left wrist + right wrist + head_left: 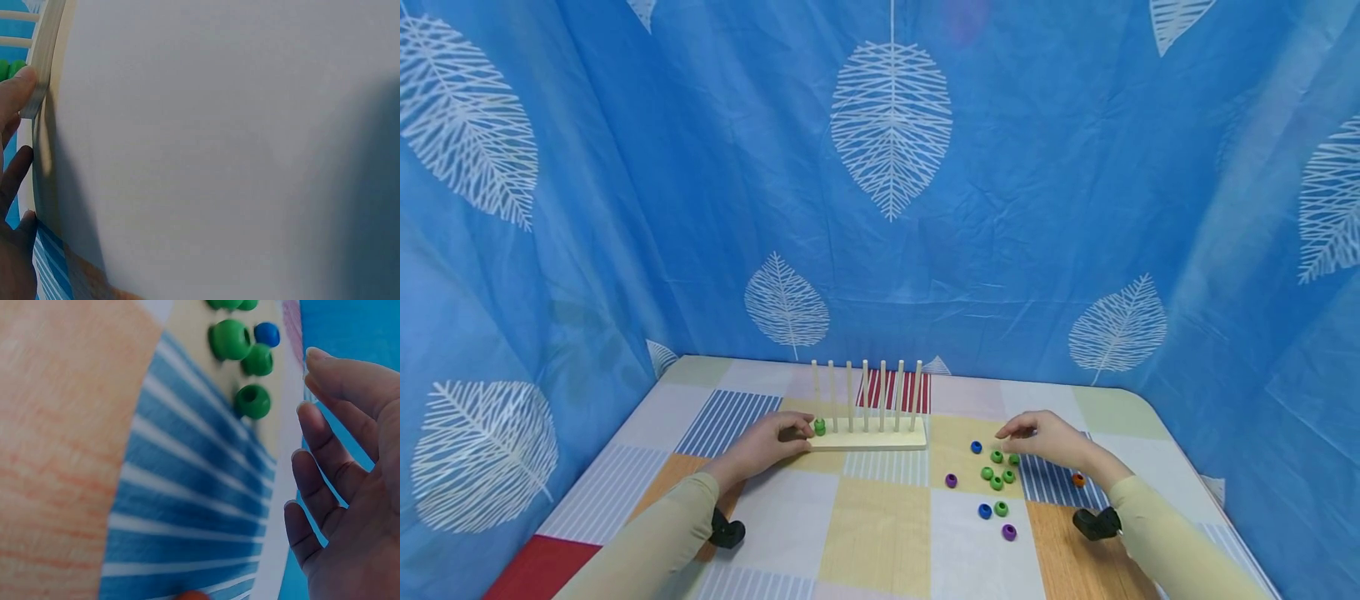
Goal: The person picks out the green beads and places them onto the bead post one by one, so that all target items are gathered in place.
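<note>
A pale wooden peg rack [887, 439] with a row of upright pegs stands left of the table's middle. Green beads [820, 427] are stacked on its leftmost peg. My left hand [767, 442] holds the left end of the base between thumb and fingers; the thumb [22, 87] lies on the base beside the green beads in the left wrist view. Over the loose green beads [997, 482] hovers my right hand [1045, 437], fingers loosely bent and nothing visible in them. In the right wrist view the nearest green bead [253, 402] sits apart from the fingertips.
Two blue beads [985, 511] and two purple beads [1009, 532] lie around the green ones. An orange bead [1078, 480] rests under the right wrist. A patchwork cloth [880, 533] covers the table, and a blue leaf-patterned curtain [1015, 208] surrounds its back and sides.
</note>
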